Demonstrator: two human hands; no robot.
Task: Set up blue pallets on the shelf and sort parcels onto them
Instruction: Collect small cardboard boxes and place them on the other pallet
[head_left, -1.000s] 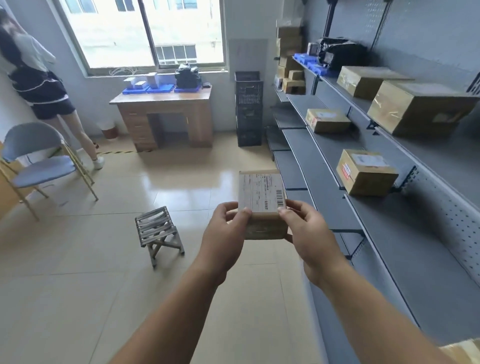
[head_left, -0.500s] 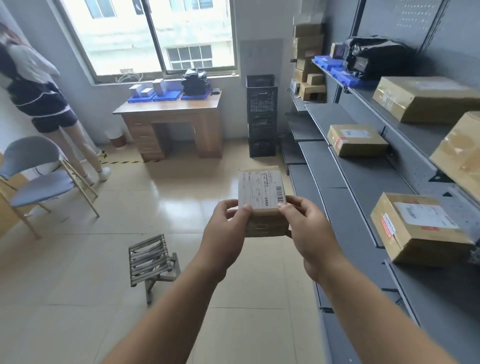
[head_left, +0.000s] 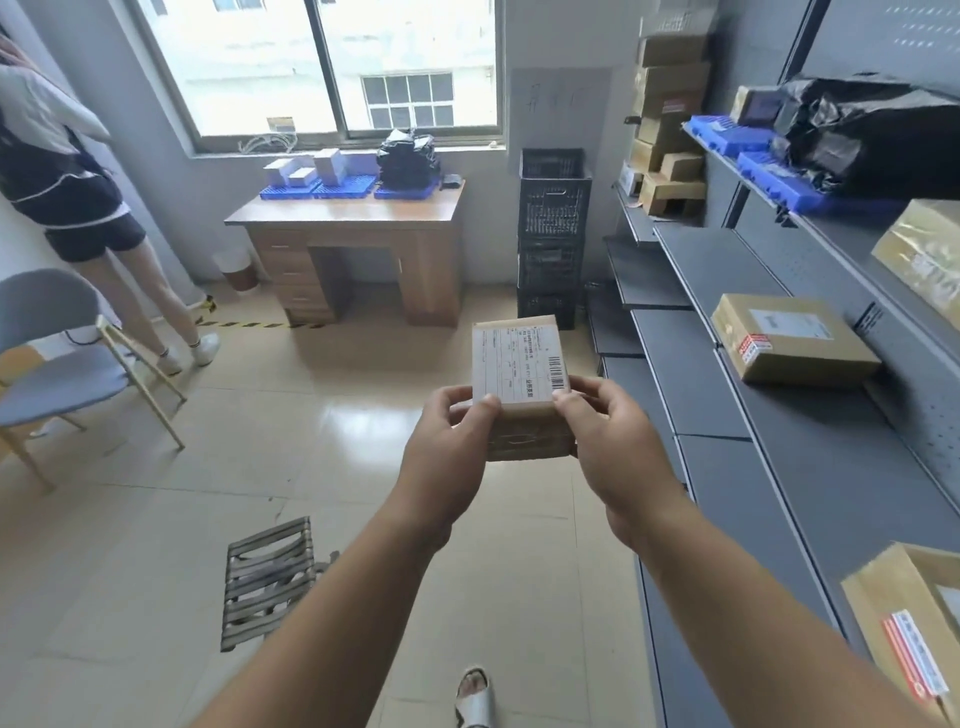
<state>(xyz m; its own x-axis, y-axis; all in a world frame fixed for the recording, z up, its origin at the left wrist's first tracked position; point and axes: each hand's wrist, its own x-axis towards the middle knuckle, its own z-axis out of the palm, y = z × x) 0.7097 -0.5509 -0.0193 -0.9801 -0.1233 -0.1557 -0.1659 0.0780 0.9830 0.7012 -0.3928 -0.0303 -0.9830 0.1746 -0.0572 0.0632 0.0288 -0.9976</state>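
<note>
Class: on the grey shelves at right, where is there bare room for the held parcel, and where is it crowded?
Free: the middle shelf between the labelled box and the near box; the lower shelf beneath is bare. Crowded: the upper shelf's blue pallets under the black bag, and the stacked boxes at the far end.

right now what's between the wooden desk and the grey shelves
A stack of black crates, against the wall between desk and shelves, in the head view.
</note>
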